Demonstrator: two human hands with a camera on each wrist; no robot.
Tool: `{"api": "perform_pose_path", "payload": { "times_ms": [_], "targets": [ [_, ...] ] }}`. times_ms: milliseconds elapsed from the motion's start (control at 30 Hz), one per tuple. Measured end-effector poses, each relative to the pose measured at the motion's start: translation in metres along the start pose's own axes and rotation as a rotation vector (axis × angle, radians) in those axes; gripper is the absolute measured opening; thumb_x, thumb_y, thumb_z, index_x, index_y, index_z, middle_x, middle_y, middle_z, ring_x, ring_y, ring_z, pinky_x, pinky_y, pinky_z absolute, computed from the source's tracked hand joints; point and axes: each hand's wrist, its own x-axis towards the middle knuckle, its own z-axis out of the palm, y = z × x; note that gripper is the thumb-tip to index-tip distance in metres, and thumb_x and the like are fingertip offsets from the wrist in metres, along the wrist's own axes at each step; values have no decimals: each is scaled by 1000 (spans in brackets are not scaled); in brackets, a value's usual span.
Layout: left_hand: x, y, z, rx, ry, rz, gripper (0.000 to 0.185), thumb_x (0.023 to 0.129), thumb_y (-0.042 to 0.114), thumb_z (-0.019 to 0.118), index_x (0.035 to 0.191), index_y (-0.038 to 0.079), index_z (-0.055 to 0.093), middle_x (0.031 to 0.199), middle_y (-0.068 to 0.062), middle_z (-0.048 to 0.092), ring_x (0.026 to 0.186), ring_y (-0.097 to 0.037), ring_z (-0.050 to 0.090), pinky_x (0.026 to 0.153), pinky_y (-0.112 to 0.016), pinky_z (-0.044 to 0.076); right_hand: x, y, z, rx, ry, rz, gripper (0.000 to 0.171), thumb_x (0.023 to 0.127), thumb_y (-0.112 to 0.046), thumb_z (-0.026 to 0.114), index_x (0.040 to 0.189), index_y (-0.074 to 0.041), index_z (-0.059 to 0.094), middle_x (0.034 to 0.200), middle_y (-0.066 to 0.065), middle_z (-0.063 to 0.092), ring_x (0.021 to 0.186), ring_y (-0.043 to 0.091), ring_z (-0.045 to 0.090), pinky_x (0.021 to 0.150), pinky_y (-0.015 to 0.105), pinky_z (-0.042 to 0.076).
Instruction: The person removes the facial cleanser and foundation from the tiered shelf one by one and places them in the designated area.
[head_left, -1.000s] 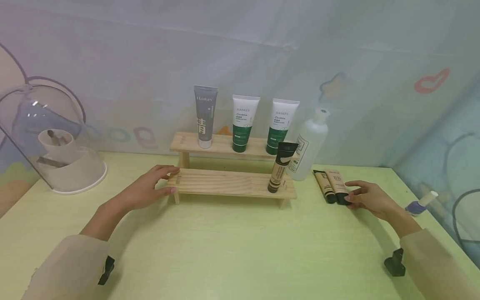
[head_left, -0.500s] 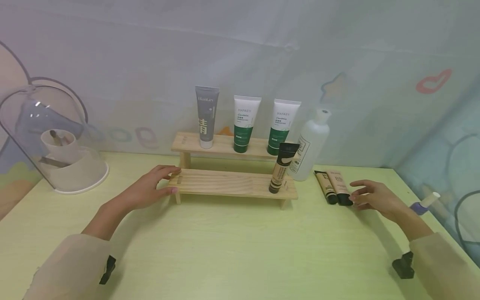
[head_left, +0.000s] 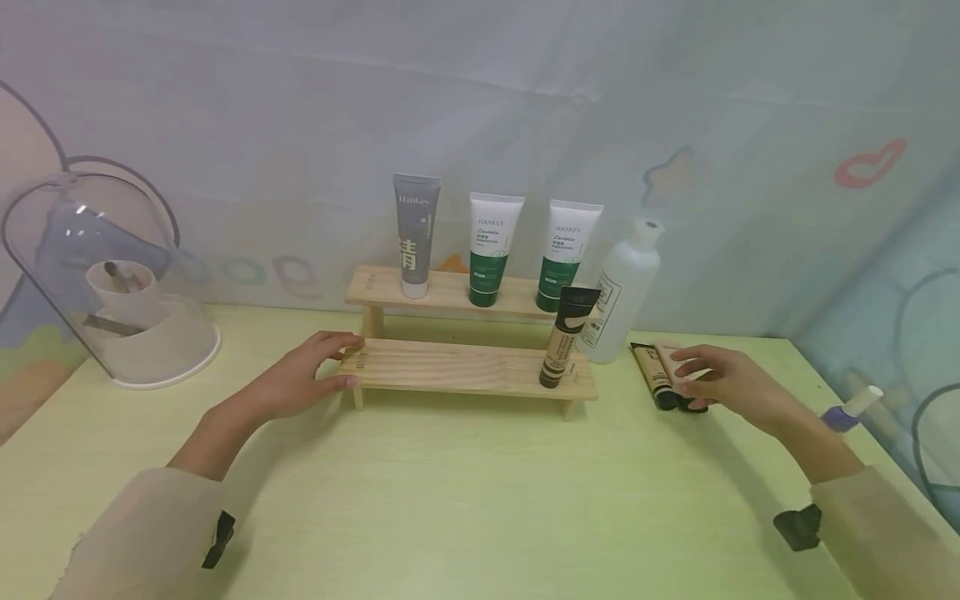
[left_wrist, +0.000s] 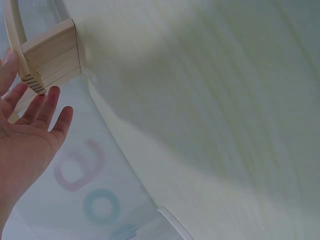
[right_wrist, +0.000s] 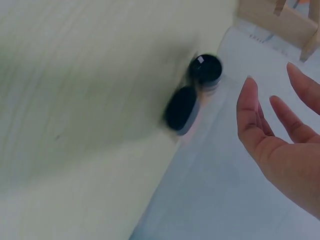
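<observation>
A two-tier wooden display rack (head_left: 450, 367) stands on the table. My left hand (head_left: 300, 379) holds the left end of its lower shelf, thumb at the front corner and fingertips at the back; the left wrist view shows the fingers around the shelf end (left_wrist: 32, 82). My right hand (head_left: 738, 387), fingers apart and loosely bent, hovers over two tubes lying side by side: a gold-and-black tube (head_left: 651, 373) and a beige BB cream tube (head_left: 666, 357), partly hidden by the hand. Their black caps (right_wrist: 205, 69) sit apart from the fingers in the right wrist view. A foundation tube (head_left: 562, 337) stands on the lower shelf's right end.
A grey tube (head_left: 416, 233) and two white-and-green tubes (head_left: 491, 250) stand on the upper shelf. Behind the rack's right end is a white bottle (head_left: 626, 283). A clear domed organizer (head_left: 142, 317) stands far left, purple nail polish (head_left: 840, 417) by the right edge.
My right hand first drew slightly right from the beige tube's cap, then lifted and came left over both tubes. The tubes stay lying down. My left hand keeps its place on the rack.
</observation>
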Motion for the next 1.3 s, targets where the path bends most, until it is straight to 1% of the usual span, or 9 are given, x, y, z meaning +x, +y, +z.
{"api": "perform_pose_path", "payload": {
  "times_ms": [133,267,400,533,633,767,1000,1133,1300],
  "targets": [
    [0,0,0,4,-4,-13,52,90,14,59,134,-4,38,132,-26,35,115,-42,41,92,-58,32,7,-13,10,27,-11,-5,51,88,-11,61,130,8,40,116,28,47,88,20,61,71,38,52],
    [0,0,1,7,-3,-4,53,90,17,59,134,-5,38,132,-27,35,114,-42,41,91,-58,33,12,-26,20,54,-34,0,50,86,-13,64,128,5,43,116,27,47,89,26,60,71,37,52],
    [0,-4,2,2,14,24,54,90,23,59,133,-4,39,131,-27,35,113,-43,42,90,-59,33,15,-39,29,48,-52,-23,50,85,-14,66,127,5,45,111,22,51,89,24,58,71,33,51],
    [1,-10,4,14,38,58,54,90,25,59,132,-3,41,128,-27,37,109,-42,44,87,-58,35,18,-49,38,31,-68,-55,48,85,-14,65,126,4,47,108,18,54,89,22,58,71,32,51],
    [0,-7,3,8,30,43,53,90,23,59,133,-3,40,129,-26,36,111,-42,43,88,-58,34,20,-55,45,40,-75,-73,47,85,-13,65,125,4,47,107,19,54,91,22,59,72,31,51],
    [0,-2,2,4,5,3,54,90,18,59,133,-5,38,132,-28,34,114,-43,42,91,-59,32,23,-59,53,47,-74,-112,46,84,-9,66,123,5,48,107,20,56,93,23,60,73,30,51],
    [-1,1,1,10,5,-5,53,90,16,59,133,-6,38,132,-28,34,114,-43,42,91,-59,32,26,-68,66,29,-33,-175,43,83,-3,66,121,7,49,105,20,59,94,26,60,74,28,51],
    [-1,1,1,7,6,-1,52,90,15,59,133,-6,39,132,-28,33,114,-43,42,91,-59,32,28,-73,72,2,-6,-185,43,83,-8,67,121,5,51,107,17,60,96,26,59,77,29,50],
    [-1,0,1,3,8,4,52,90,16,59,133,-6,39,132,-28,34,113,-43,42,91,-59,32,33,-77,79,-29,63,-181,40,83,-13,68,117,1,53,108,15,61,96,25,59,77,32,49]
  ]
}}
